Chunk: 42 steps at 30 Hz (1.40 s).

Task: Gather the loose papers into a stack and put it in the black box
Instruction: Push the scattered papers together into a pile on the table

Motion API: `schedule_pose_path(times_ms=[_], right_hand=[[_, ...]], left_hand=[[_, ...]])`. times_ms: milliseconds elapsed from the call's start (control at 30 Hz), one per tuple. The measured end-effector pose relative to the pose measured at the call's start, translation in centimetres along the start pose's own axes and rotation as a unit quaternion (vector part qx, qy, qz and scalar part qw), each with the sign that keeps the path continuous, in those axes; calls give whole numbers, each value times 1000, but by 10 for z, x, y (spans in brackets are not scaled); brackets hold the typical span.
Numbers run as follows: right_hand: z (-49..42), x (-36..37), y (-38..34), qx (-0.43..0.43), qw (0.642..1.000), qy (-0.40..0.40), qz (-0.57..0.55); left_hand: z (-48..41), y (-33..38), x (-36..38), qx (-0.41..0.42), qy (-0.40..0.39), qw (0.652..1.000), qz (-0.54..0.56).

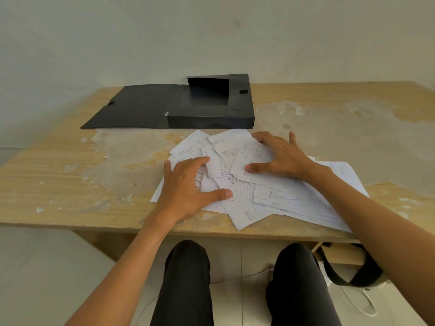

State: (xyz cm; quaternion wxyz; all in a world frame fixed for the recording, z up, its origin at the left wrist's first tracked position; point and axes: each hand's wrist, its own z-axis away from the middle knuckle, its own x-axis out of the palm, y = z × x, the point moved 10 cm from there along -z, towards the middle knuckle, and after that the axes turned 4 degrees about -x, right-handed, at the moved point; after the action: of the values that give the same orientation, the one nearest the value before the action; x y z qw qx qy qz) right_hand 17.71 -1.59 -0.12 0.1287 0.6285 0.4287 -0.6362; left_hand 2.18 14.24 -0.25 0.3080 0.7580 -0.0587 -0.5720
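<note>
- 2 hands lie spread flat, gripping nothing; left hand [186, 184] and right hand [280, 158] press the loose papers [247, 189] at frame centre
- black box [209, 114] lies open above them on the table [70, 165]

- The bench [58, 175] is a wooden top with light veneer, worn and peeling in pale patches.
- A black box [211, 118] lies open at the far side, its lid flat to the left.
- Loose papers [244, 203] lie spread in an overlapping heap near the front edge.
</note>
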Motion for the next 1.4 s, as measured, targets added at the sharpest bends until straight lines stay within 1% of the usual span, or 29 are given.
schedule_pose_path(times_ms=[267, 367, 433, 500, 667, 933, 1133, 1200, 1300, 1400], right_hand=[[-1, 0, -5, -36, 999, 13, -31], [-2, 0, 2, -4, 999, 26, -20], [-4, -2, 4, 12, 999, 33, -11], [-7, -1, 2, 10, 999, 31, -1], [-14, 2, -4, -5, 999, 26, 25], [-20, 6, -9, -5, 1000, 7, -3], [-27, 16, -25, -56, 998, -14, 39], [-26, 17, -29, -66, 997, -17, 25], [-22, 8, -31, -71, 997, 1, -16], [-18, -3, -30, -57, 998, 11, -14]], left_hand=[[1, 2, -4, 5, 14, 999, 40], [2, 2, -4, -5, 10, 999, 40], [2, 4, -4, 5, 9, 999, 40], [2, 5, -3, 14, 5, 999, 39], [2, 4, 2, 7, -18, 998, 64], [2, 5, 2, 13, -17, 998, 56], [3, 7, 2, 15, -20, 998, 59], [3, 6, 2, 14, -21, 998, 63], [3, 6, 0, 15, -15, 997, 70], [5, 12, -5, 39, 11, 998, 48]])
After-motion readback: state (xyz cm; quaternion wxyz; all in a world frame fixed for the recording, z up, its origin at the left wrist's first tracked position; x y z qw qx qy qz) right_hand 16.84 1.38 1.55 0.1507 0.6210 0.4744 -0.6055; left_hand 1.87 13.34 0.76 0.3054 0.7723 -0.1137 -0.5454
